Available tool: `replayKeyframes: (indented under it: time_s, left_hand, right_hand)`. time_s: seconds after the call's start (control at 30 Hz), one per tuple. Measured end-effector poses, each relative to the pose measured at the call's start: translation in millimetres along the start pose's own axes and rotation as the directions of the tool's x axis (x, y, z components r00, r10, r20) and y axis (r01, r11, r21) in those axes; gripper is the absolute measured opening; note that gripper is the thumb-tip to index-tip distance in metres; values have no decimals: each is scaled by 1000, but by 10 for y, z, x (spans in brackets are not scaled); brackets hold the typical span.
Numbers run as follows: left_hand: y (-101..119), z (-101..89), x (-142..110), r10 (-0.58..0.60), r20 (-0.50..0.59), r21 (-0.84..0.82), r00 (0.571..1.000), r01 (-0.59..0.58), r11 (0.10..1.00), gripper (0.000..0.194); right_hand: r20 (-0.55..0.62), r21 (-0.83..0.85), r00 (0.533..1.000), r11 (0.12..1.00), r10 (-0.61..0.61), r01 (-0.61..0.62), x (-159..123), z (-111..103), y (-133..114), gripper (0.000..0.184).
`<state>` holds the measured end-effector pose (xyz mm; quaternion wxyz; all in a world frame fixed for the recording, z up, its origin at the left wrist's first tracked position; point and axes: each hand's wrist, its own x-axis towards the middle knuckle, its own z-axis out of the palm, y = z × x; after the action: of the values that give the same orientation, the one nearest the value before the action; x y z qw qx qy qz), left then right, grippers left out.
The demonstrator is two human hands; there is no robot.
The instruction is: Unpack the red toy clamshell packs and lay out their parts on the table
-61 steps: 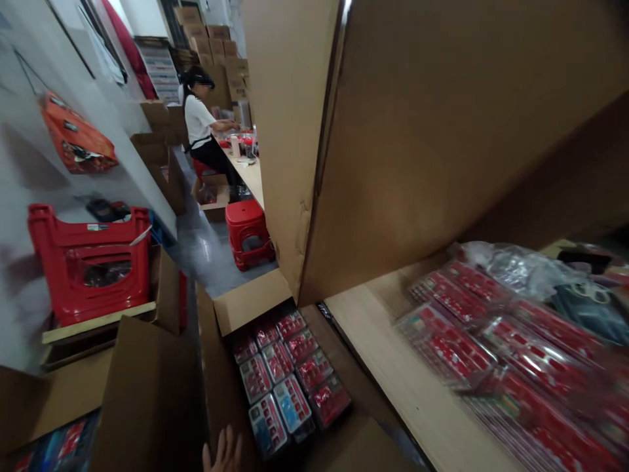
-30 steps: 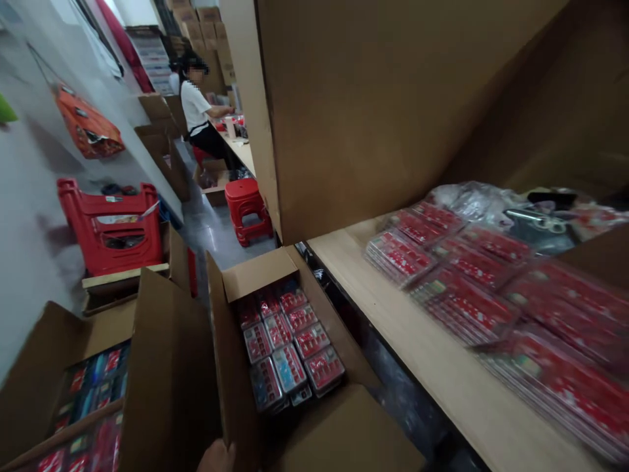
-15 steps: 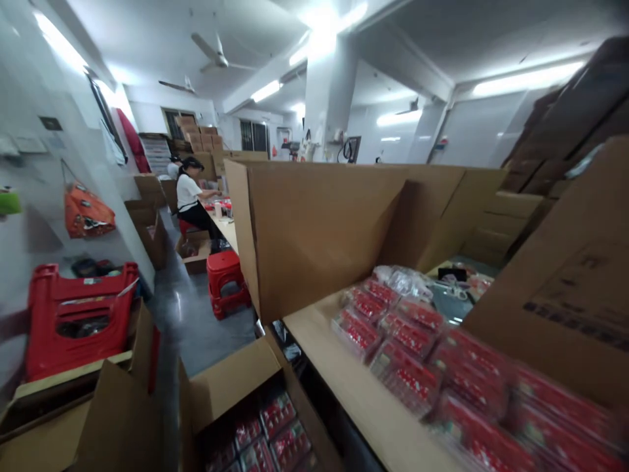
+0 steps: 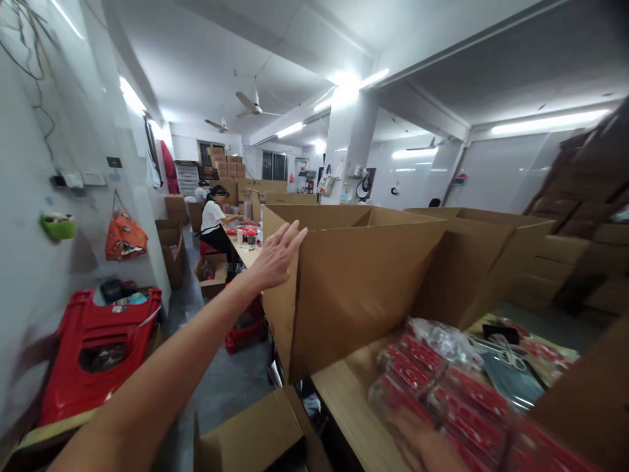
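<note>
My left hand (image 4: pixel 281 255) is stretched out at the near left corner of a large open cardboard box (image 4: pixel 363 288) on the table. Its fingers are extended, and it is at or touching the box's edge; contact is hard to make out. Low in the picture my right hand (image 4: pixel 425 440) is smeared by motion, over or beside the red packs in clear plastic (image 4: pixel 466 416). Whether it grips one of them does not show. Crumpled clear plastic bags (image 4: pixel 445 341) lie behind the packs.
Below left of the wooden table (image 4: pixel 346 406) stands an open carton (image 4: pixel 255 432). A red stool (image 4: pixel 98 354) rests at the left, by a wall with a hanging orange bag (image 4: pixel 126 236). A person (image 4: pixel 215 213) sits farther back. Scissors (image 4: pixel 511 357) lie at right.
My arms have come into view, the left reaching to the box corner and the right over the packs. The view has tilted up and swung left; the large box now shows its open top.
</note>
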<state>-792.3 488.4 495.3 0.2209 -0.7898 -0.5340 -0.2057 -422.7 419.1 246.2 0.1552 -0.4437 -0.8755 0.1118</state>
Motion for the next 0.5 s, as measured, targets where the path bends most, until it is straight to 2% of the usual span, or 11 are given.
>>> replayKeyframes:
  time_s: [0.03, 0.07, 0.13, 0.2, 0.27, 0.33, 0.4, 0.5]
  left_hand:
    - [-191, -67, 209, 50, 69, 25, 996, -52, 998, 92]
    - [-356, -89, 355, 103, 115, 37, 988, -107, 994, 93]
    - [-607, -31, 492, 203, 120, 53, 972, -210, 976, 82]
    - [-756, 91, 482, 289, 19, 79, 957, -289, 954, 55]
    - [-837, 202, 386, 319, -128, 84, 939, -310, 947, 32]
    - [-892, 271, 250, 309, -277, 54, 910, -306, 950, 26]
    - [-940, 305, 111, 288, -397, 19, 872, -306, 952, 25]
    - [-981, 349, -35, 265, -493, -32, 828, -322, 946, 24]
  right_hand:
    - [-50, -30, 998, 999, -46, 45, 358, -177, -108, 34]
    - [-176, -125, 976, 986, -132, 111, 719, -386, -238, 41]
    - [-401, -343, 870, 928, -286, 147, 1422, -855, -539, 50]
    - [-471, -501, 790, 856, -392, 126, 2045, -1289, -834, 60]
    - [-452, -594, 785, 799, -423, 89, 2519, -1598, -1047, 73]
    - [-385, -627, 812, 770, -439, 119, 2792, -1752, -1150, 79]
    - [-331, -609, 815, 767, -476, 201, 2862, -1782, -1163, 68]
    - [-397, -585, 744, 773, -538, 247, 2734, -1710, -1111, 38]
